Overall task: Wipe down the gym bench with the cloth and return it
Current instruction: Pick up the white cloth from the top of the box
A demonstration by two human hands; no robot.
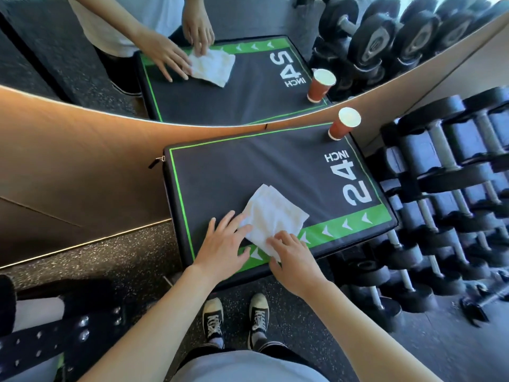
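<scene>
Your white cloth (272, 216) lies on the table (220, 172), at its 6 o'clock edge. Your left hand (220, 246) presses it flat, fingers spread. Your right hand (292, 255) pinches its near corner. It looks soft, light and floppy, so bunch it up.

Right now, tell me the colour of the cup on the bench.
The cup is red outside, pale cream inside; the head view shows it best.
</scene>
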